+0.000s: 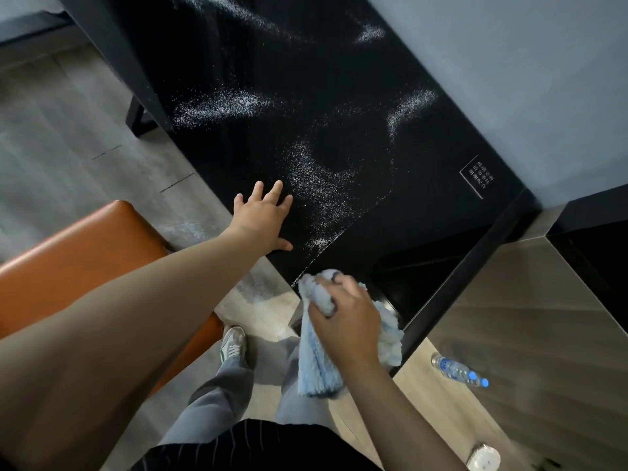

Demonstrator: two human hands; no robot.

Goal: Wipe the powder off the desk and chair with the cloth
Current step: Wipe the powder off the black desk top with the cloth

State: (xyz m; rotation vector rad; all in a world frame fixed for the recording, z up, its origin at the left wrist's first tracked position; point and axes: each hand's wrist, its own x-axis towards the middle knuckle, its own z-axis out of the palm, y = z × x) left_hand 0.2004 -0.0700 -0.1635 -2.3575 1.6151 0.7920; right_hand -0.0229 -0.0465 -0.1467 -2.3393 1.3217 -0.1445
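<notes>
Grips: right grip (346, 317) is clamped round a bunched pale-blue fluffy microfibre cloth (316, 362). The wad sticks out above the knuckles and the loose tail hangs toward the floor. The cloth sits just off the near corner of the glossy black surface (333, 73), not touching it. Bunching likely gives a firm pad for a wipe.

Left grip (263, 215) is apart, fingers spread, palm flat on the near left edge of the surface, forearm stretched forward; probably a brace for leaning in.

White powder (224, 105) lies in streaks from beside the left fingers to the far end. The near corner looks bare. The orange leather chair seat (85, 253) stands off the left edge.
</notes>
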